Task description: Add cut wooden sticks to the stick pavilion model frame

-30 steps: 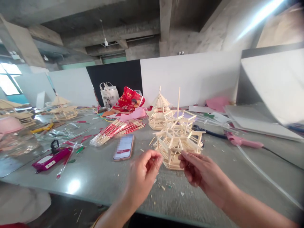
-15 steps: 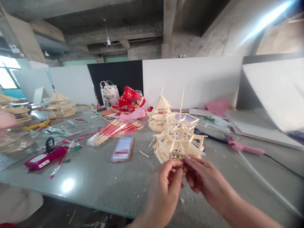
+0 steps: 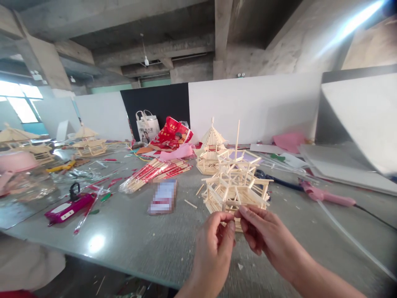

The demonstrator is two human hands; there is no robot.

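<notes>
A pale wooden-stick pavilion model, its roof an open frame with one upright stick on top, stands on the table in front of me. Just at its near side are both of my hands, fingertips close together. My left hand is closed in a pinch, thumb against forefinger. In a similar pinch, my right hand is closed beside it. Whatever small thing the fingers hold is hidden or too small to make out. Behind the frame sits another pavilion model with a pointed roof.
A phone and a bag of red-and-pale sticks lie left of the model. Further left is a purple power strip. To the right rests a pink corded tool. White boards and a red bag are farther back.
The view has turned slightly left, so things sit farther right in it. My fingertips have drawn slightly apart, both hands still pinched before the model.
</notes>
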